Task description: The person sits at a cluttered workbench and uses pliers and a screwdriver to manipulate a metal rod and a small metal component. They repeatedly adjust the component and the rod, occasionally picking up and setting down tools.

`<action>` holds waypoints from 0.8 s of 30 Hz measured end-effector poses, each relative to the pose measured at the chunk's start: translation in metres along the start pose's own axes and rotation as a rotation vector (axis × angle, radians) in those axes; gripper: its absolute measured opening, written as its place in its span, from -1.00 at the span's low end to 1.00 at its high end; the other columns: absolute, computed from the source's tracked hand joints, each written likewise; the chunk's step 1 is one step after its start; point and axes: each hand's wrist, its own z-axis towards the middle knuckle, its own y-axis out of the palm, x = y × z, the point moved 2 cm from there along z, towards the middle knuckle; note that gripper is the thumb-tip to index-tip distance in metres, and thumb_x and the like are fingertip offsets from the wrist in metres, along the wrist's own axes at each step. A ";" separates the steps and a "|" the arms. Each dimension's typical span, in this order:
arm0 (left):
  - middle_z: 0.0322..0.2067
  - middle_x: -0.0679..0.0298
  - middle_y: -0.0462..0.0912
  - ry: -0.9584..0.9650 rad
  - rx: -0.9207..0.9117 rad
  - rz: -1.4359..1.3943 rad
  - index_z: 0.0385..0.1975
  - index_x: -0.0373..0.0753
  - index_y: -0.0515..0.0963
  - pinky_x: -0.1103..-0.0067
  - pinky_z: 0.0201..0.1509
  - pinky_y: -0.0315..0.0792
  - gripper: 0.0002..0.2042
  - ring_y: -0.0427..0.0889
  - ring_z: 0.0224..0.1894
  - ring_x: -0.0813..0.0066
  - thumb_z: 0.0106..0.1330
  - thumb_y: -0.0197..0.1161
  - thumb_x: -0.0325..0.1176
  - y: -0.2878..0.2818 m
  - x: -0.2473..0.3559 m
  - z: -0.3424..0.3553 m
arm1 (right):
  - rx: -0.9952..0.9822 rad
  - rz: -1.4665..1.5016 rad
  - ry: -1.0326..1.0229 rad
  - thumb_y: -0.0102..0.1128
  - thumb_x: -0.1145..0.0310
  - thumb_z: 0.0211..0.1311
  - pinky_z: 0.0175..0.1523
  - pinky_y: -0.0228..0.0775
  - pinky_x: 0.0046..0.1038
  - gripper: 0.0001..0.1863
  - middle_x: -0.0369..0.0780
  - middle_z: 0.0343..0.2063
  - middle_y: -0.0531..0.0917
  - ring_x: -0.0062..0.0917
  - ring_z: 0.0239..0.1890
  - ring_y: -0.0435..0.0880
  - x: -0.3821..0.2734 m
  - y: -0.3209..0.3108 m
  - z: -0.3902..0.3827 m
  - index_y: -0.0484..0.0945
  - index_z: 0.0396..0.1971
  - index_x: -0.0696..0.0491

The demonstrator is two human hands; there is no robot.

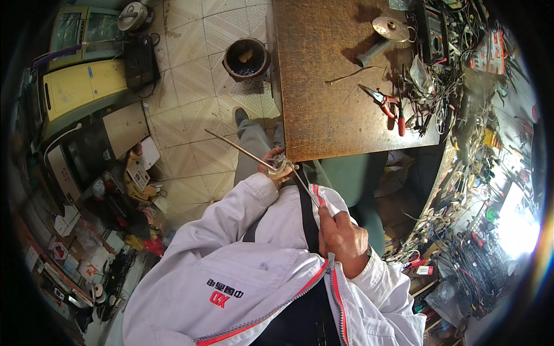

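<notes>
Just off the table's near corner, my left hand [270,158] is closed around a small shiny metal fitting [279,166]. A long thin metal rod [236,146] runs from that hand up and to the left. My right hand [344,237] grips what looks like a screwdriver; its handle is mostly hidden by my fingers. Its slim shaft [303,183] slants up to the left, and the tip meets or nearly meets the fitting. Exact contact is too small to make out.
A worn wooden table [323,115] carries red-handled pliers [381,102], a red-handled screwdriver [401,118] and a metal disc on a stem [392,30]. Tangled cables [444,104] crowd its right side. A dark bucket [246,59] stands on the tiled floor; a yellow cabinet [86,86] is at left.
</notes>
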 end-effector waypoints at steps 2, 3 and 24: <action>-0.23 0.10 0.64 0.049 -0.050 0.083 0.22 -0.07 0.26 0.55 -0.56 0.46 -0.36 0.71 -0.25 0.15 0.16 0.33 -0.67 0.005 0.004 -0.005 | -0.011 0.037 0.003 0.24 0.43 0.01 -0.39 0.50 -0.21 -0.58 -0.07 -0.47 0.54 -0.16 -0.49 0.62 -0.007 -0.006 0.006 0.54 -0.03 0.06; -0.23 0.11 0.64 0.077 -0.051 0.113 0.23 -0.08 0.24 0.57 -0.56 0.44 -0.36 0.71 -0.25 0.16 0.17 0.32 -0.66 0.001 0.002 -0.004 | 0.006 0.068 0.003 0.23 0.44 0.02 -0.39 0.49 -0.20 -0.57 -0.06 -0.46 0.54 -0.15 -0.48 0.62 -0.008 -0.007 0.009 0.54 -0.02 0.07; -0.32 0.06 0.63 0.048 0.086 0.178 -0.12 -0.31 0.38 0.35 -0.45 0.69 -0.39 0.69 -0.36 0.25 -0.21 0.60 -0.61 -0.025 -0.040 0.046 | -0.017 0.669 0.463 0.31 0.10 0.10 -0.31 0.51 -0.40 -0.58 -0.13 -0.52 0.70 -0.47 -0.48 0.67 -0.054 -0.004 0.021 0.68 -0.06 -0.02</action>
